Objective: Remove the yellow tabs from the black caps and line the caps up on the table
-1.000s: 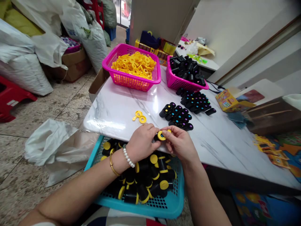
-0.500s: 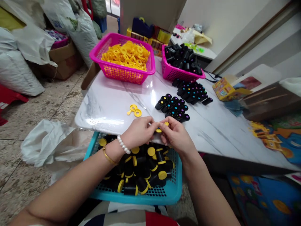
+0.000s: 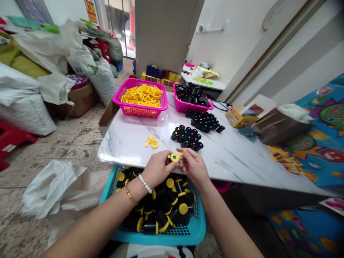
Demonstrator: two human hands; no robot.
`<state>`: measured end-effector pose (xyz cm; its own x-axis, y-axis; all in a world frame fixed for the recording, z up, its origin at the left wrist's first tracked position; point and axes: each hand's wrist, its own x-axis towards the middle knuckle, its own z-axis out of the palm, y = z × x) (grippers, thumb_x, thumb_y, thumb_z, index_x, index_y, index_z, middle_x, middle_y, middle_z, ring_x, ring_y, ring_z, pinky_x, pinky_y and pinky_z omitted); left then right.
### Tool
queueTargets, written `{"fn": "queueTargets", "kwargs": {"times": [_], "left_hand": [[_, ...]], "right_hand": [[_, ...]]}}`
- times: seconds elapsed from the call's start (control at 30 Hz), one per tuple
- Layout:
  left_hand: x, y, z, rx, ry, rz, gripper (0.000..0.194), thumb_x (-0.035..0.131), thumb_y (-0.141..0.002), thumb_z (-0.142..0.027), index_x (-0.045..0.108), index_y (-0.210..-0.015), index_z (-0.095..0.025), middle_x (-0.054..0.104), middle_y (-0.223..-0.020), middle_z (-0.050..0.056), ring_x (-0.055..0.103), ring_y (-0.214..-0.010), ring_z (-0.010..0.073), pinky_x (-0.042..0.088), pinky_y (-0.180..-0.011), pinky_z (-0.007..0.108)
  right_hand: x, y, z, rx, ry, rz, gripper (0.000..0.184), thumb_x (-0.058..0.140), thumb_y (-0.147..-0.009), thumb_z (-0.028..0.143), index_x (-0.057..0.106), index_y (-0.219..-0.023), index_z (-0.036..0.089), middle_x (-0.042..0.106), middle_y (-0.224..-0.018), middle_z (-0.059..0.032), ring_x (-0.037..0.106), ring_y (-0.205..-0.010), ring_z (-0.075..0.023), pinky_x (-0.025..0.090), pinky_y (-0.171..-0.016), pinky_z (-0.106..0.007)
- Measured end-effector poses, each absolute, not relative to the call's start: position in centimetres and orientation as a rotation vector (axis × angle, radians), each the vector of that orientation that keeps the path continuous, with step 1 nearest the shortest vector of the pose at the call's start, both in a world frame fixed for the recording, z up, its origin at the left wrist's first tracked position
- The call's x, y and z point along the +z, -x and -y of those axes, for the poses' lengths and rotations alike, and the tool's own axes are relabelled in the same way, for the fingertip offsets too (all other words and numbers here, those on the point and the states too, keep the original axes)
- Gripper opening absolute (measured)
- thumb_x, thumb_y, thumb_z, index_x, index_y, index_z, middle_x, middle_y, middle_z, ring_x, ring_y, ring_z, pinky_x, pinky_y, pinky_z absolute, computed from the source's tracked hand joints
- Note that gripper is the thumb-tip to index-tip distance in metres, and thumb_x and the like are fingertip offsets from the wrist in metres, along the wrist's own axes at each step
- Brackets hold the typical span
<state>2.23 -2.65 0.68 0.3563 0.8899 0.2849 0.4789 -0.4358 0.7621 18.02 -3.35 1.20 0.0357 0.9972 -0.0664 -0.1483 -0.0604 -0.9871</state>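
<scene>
My left hand (image 3: 159, 165), wearing a pearl bracelet, grips a small black cylinder topped by a yellow flip cap (image 3: 174, 157) with a blue dot in its ring. The fingers of my right hand (image 3: 194, 165) pinch the cap's flap side, largely hiding it. Under both hands is a turquoise basket (image 3: 200, 224) holding many black cylinders with closed yellow lids (image 3: 170, 183). On the table just beyond lie a few loose yellow caps (image 3: 154, 144). Right of those stand black cylinders with coloured dots (image 3: 188, 137) in a tight group.
A pink basket (image 3: 142, 110) of yellow caps and another pink basket (image 3: 188, 106) of black cylinders stand at the back of the marble-patterned table (image 3: 129, 141). A second group of cylinders (image 3: 205, 122) sits nearby. At right is a yellow box (image 3: 236, 116); white sacks (image 3: 29, 111) line the left.
The head view has tilted up, showing more of the room. The yellow ring with its blue dot now faces me, and my right fingers have shifted to the flap side.
</scene>
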Motion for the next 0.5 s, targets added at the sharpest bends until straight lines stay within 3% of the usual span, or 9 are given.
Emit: {"fn": "queueTargets", "kwargs": {"times": [0.1, 0.23, 0.4, 0.5], "left_hand": [[0.6, -2.2, 2.5, 0.920, -2.112, -1.153, 0.016, 0.062, -0.081, -0.031, 0.065, -0.090, -0.017, 0.063, -0.073, 0.000, 0.055, -0.063, 0.0128, 0.040, -0.062, 0.024], [1.2, -2.1, 2.4, 0.837, -2.185, -1.174, 0.014, 0.056, -0.083, -0.026, 0.066, -0.089, -0.018, 0.064, -0.073, 0.000, 0.055, -0.063, 0.0122, 0.040, -0.062, 0.023], [1.5, -2.7, 2.8, 0.793, -2.275, -1.427, 0.037, 0.050, -0.085, -0.034, 0.059, -0.118, -0.020, 0.065, -0.071, 0.002, 0.058, -0.064, 0.0159, 0.040, -0.062, 0.026], [0.9, -2.9, 3.1, 0.783, -2.293, -1.454, 0.039, 0.050, -0.084, -0.034, 0.059, -0.119, -0.021, 0.066, -0.073, 0.002, 0.059, -0.065, 0.0163, 0.040, -0.061, 0.025]], "right_hand": [[1.6, -19.1, 2.9, 1.471, 1.103, 0.984, 0.030, 0.064, -0.078, 0.038, 0.064, -0.096, 0.014, 0.049, -0.058, 0.0062, 0.041, -0.038, -0.0033, 0.026, -0.032, -0.014], [3.2, -19.8, 1.3, 1.773, 1.228, 1.296, 0.036, 0.067, -0.078, 0.036, 0.061, -0.107, 0.017, 0.041, -0.042, 0.0120, 0.026, -0.027, -0.0023, 0.016, -0.027, -0.013], [4.4, -19.5, 0.2, 1.780, 1.326, 1.453, 0.029, 0.066, -0.078, 0.034, 0.063, -0.101, 0.016, 0.040, -0.039, 0.0117, 0.027, -0.029, -0.0024, 0.017, -0.027, -0.012], [3.7, -19.6, 0.5, 1.823, 1.284, 1.451, 0.035, 0.063, -0.080, 0.035, 0.062, -0.108, 0.015, 0.046, -0.040, 0.0101, 0.035, -0.028, -0.0038, 0.025, -0.029, -0.012]]}}
